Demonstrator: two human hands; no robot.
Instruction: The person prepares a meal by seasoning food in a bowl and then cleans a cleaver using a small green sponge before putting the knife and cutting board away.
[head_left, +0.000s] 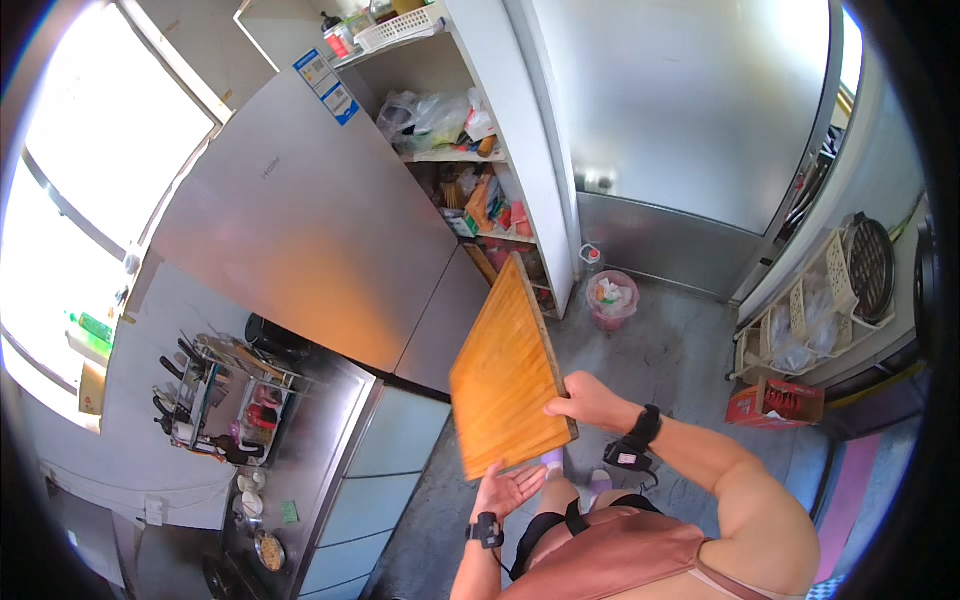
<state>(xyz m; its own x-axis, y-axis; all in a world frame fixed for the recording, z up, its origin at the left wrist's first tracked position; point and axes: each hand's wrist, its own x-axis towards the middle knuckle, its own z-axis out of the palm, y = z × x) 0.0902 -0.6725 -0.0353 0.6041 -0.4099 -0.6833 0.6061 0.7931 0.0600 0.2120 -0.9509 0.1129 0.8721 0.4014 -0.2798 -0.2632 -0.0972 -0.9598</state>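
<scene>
A wooden cutting board (510, 375) is held up at a tilt in front of my body, above the floor. My right hand (592, 401) grips its right edge near the lower corner, with the thumb on the broad face. Just below the board's bottom edge is my left hand (510, 491), palm turned up and fingers extended. The left thumb is close to that edge; whether it touches the wood is hard to tell. Black devices are strapped around both wrists.
Left of me runs a steel counter (307, 435) with a knife and utensil rack (232, 405). A Haier refrigerator (315, 225) stands beyond it, beside open shelves (450, 154). On the floor are a pink waste bin (611, 315) and a red cardboard box (750, 409), below a white storage rack (795, 322).
</scene>
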